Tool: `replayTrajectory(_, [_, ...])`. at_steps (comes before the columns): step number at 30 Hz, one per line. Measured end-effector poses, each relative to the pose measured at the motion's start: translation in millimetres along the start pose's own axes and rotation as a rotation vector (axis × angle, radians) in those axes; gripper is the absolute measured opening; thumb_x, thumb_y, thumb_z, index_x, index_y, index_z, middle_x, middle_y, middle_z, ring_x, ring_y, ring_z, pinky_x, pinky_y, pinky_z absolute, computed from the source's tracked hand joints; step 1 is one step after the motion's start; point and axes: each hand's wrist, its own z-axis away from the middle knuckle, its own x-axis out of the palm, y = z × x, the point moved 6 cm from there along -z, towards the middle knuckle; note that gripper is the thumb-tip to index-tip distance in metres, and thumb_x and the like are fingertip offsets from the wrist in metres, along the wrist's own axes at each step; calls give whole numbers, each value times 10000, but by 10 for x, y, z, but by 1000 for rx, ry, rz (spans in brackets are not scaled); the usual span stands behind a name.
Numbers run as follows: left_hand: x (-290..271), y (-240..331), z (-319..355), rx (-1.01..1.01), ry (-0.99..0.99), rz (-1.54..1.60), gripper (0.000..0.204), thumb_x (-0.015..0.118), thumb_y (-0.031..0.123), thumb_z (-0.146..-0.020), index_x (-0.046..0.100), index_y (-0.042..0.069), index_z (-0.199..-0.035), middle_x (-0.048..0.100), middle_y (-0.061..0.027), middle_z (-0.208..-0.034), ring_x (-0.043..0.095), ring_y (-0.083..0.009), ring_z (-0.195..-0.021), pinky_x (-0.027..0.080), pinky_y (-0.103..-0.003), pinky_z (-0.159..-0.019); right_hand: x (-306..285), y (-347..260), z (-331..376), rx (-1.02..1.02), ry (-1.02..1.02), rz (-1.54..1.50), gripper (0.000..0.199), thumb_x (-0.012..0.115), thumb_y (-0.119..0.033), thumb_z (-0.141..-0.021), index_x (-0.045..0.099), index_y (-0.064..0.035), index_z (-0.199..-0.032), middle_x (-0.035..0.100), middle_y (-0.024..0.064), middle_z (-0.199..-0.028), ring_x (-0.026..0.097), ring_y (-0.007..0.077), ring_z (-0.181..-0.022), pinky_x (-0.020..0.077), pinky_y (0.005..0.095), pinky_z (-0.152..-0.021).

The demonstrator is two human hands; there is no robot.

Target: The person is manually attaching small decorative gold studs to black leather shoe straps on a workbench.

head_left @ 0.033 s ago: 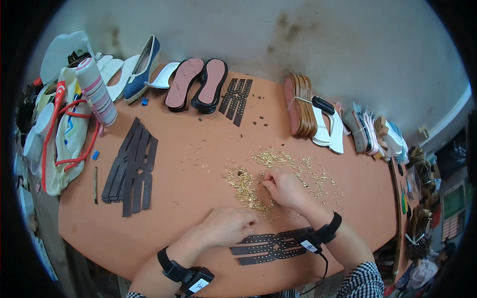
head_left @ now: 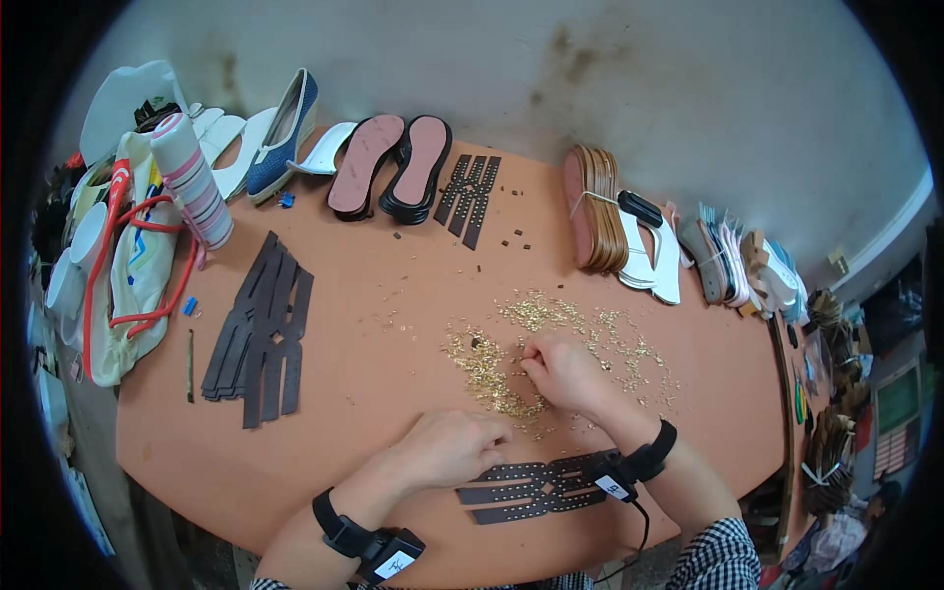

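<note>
Over the scattered gold studs (head_left: 482, 372), my right hand (head_left: 565, 370) has its fingers pinched together at the pile's right side. Whatever those fingertips may hold is too small to make out. My left hand (head_left: 454, 447) is curled closed at the near-left edge of the studs, its fingertips partly hidden. Just below it lies a dark strappy shoe upper (head_left: 539, 492) set with rows of studs; its top left corner is beside the left fingers. My right wrist and its strap cover the upper's right end.
Plain dark uppers (head_left: 275, 339) lie stacked at the left near a thin stick (head_left: 190, 366). Another studded upper (head_left: 467, 200) is at the back, beside pink-topped soles (head_left: 420, 162). A tied bundle of soles (head_left: 593, 221) and a striped bottle (head_left: 197, 187) stand farther out.
</note>
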Motion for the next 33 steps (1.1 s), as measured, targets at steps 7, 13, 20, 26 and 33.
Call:
replayTrajectory(7, [27,-2,-17,44,27,-10,234,589,188,-783,648,121,-1000,669,-95,-836,642,-277,-738,503,-376,-667,-27,118,12,161,-9,96,105,563,-74,-778,589,-9,-857,605,175,-825,598,359,-778,481,423,-702])
replayTrajectory(13, [-12,36,-1,-23,-53,33,201,559,180,-799,610,88,-971,650,-98,-936,626,-322,-862,497,-437,-741,-103,97,54,-12,120,72,101,573,-88,-778,589,-27,-857,578,157,-894,580,351,-815,474,411,-724])
replayTrajectory(20, [33,-11,-14,51,39,-4,241,599,200,-796,639,119,-1020,675,-106,-843,647,-298,-740,513,-391,-662,-7,0,62,34,58,47,102,579,-120,-814,583,-23,-843,568,144,-880,579,331,-837,476,394,-712])
replayTrajectory(26, [24,-8,22,24,38,-23,234,597,215,-806,638,122,-1016,675,-109,-848,646,-301,-749,512,-401,-670,14,-70,24,-75,86,95,121,552,-134,-835,574,-16,-830,580,162,-873,586,353,-805,476,431,-710])
replayTrajectory(33, [38,-3,-33,-2,20,-41,202,612,206,-808,638,116,-986,667,-95,-816,645,-278,-751,508,-373,-658,84,-31,-8,-160,84,254,120,551,-124,-796,575,-8,-777,596,185,-809,586,374,-741,480,446,-678])
